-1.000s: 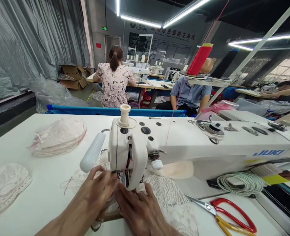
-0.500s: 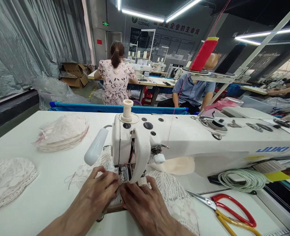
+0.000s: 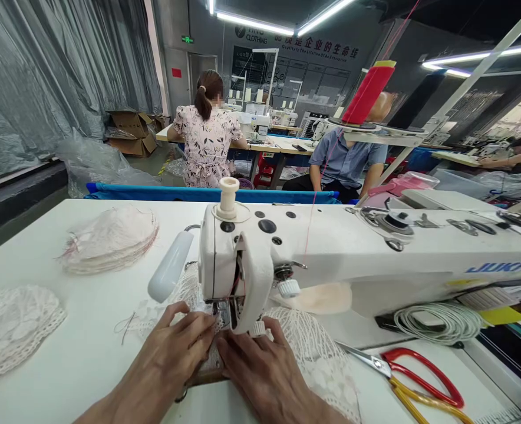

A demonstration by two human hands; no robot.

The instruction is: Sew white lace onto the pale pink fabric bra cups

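We read "JUKI" on sewing machine; left hand and right hand at lace, grips part-hidden, can't tell.

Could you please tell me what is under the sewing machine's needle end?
White lace fabric lies there, showing at either side; the left hand and right hand are close in front. The sewing machine and both hands cover the middle, so stitching there cannot be seen.
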